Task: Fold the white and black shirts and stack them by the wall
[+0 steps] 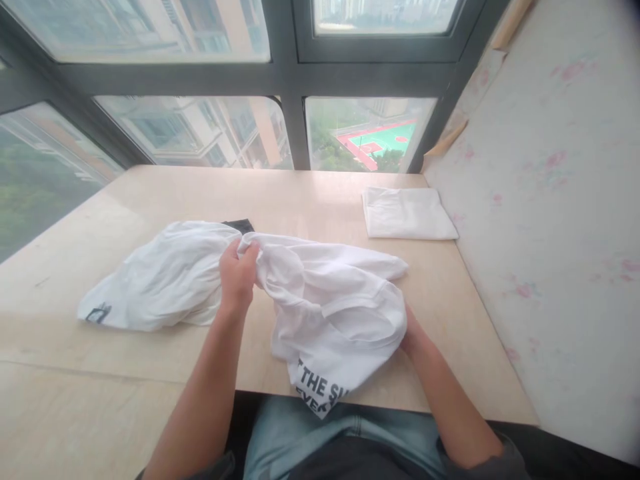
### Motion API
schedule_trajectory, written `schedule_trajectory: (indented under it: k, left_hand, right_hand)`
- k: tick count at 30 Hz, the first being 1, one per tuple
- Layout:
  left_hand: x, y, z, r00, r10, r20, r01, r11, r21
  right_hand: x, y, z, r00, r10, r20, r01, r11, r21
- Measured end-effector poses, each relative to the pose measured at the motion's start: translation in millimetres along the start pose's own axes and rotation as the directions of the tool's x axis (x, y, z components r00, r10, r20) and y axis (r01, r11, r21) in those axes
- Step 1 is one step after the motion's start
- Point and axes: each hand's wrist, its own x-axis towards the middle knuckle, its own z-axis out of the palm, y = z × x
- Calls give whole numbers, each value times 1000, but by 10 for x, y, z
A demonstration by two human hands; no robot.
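Note:
A white T-shirt (345, 307) with dark printed lettering hangs bunched between my two hands, its printed corner drooping past the table's front edge. My left hand (239, 273) pinches the shirt's upper left part, fingers closed on the cloth. On the other side, my right hand (411, 332) grips the shirt near its right edge; its fingers are mostly hidden behind the fabric. Left of my left hand, and partly behind it, lies a crumpled pile of white cloth (160, 277) with a small dark print at its lower left corner.
A neatly folded white garment (407, 213) lies at the back right, close to the flowered wall (550, 220). Something black (243, 225) peeks out behind the crumpled pile. Grey-framed windows (290, 80) rise along the back of the light wooden tabletop (310, 200).

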Motion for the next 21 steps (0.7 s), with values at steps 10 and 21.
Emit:
schedule_trajectory:
  k: [10,21]
  left_hand:
    - [-653,225,101,673,328,664,-680,628,379]
    - [-856,185,-252,528,171,832,-739,575,351]
  right_hand:
    - [88,-152,-470,952,103,-290,-45,978,202]
    - [363,-515,-339,951,-308,-40,292,929,-226]
